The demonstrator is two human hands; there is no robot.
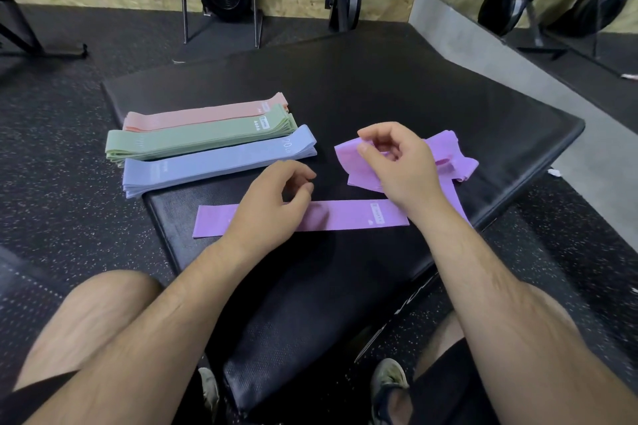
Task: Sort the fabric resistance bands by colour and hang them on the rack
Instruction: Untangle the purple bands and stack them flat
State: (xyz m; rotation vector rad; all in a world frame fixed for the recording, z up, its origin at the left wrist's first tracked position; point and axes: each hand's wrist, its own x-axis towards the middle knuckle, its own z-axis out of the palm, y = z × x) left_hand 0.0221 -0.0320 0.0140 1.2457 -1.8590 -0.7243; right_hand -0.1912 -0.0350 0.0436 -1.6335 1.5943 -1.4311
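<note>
pink pile (207,114), green pile (200,140) and blue pile (217,162) are done at 10 o'clock. right hand (397,166) pinches a purple band (348,155); left hand (272,203) loose, empty. no rack seen, so hanging is left.

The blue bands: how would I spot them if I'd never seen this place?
Look at the black mat on the gym floor. On its left side lie three neat stacks side by side. The blue bands are the nearest stack, in front of the green and pink ones, marked "20 LB" in white.
</note>
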